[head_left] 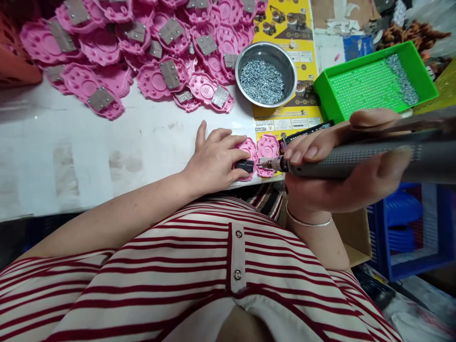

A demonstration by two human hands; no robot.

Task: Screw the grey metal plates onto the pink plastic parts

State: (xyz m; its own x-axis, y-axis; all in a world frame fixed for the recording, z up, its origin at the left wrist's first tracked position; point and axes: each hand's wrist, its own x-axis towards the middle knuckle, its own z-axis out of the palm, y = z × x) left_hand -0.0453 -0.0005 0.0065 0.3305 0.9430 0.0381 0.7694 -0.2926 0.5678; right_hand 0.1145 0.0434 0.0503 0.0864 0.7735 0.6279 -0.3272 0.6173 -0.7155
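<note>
My left hand [217, 159] rests at the table's front edge, its fingers and thumb gripping a pink plastic shell [248, 148]. A small black block [245, 166] lies on that shell, by my fingertips. My right hand [320, 161] is wrapped round a grey electric screwdriver [335, 159], held level with its bit pointing left. The bit's tip is over the second pink shell [268, 145], close to the black block; whether it touches a screw I cannot tell. Both shells lie side by side, the second one partly behind the bit.
Pink shells with metal plates [171, 73] are heaped at the back left. A steel bowl [266, 99] of small screws stands behind my hands. A green tray [377, 85] with screws and a dark screw rack [308, 130] are at the right. A blue crate [379, 237] sits below.
</note>
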